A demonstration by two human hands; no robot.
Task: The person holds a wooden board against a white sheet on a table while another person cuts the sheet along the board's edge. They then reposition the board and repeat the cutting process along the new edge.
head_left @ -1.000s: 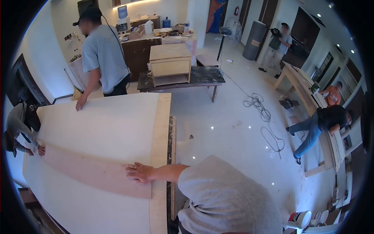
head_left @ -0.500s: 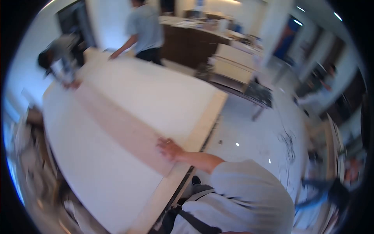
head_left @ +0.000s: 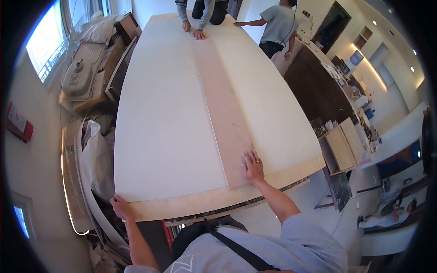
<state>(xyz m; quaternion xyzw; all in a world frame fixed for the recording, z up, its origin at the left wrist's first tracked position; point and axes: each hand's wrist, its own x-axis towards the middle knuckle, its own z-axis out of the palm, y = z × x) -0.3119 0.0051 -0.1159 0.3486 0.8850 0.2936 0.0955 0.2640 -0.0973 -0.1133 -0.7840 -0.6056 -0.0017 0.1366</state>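
A long pinkish strip of board [head_left: 223, 109] lies lengthwise over a large white sheet [head_left: 164, 118], which rests on a pale plywood board [head_left: 182, 204]. My right hand [head_left: 253, 168] lies flat on the strip's near end, with its fingers spread. At the near left corner, my left hand [head_left: 121, 208] is closed around the edge of the white sheet; the underside of its grip is hidden. A co-worker's hands [head_left: 193, 32] press on the strip's far end, well apart from mine.
One co-worker kneels on the far end of the sheet; another person [head_left: 277, 25] stands at the far right edge. Cardboard, a sink [head_left: 79, 77] and plastic wrapping [head_left: 95, 159] crowd the left side. A dark counter [head_left: 318, 82] and a wooden box [head_left: 341, 145] stand to the right.
My view has swung to face along the strip. My left hand has come into view at the near left corner. My right hand stays on the strip's near end.
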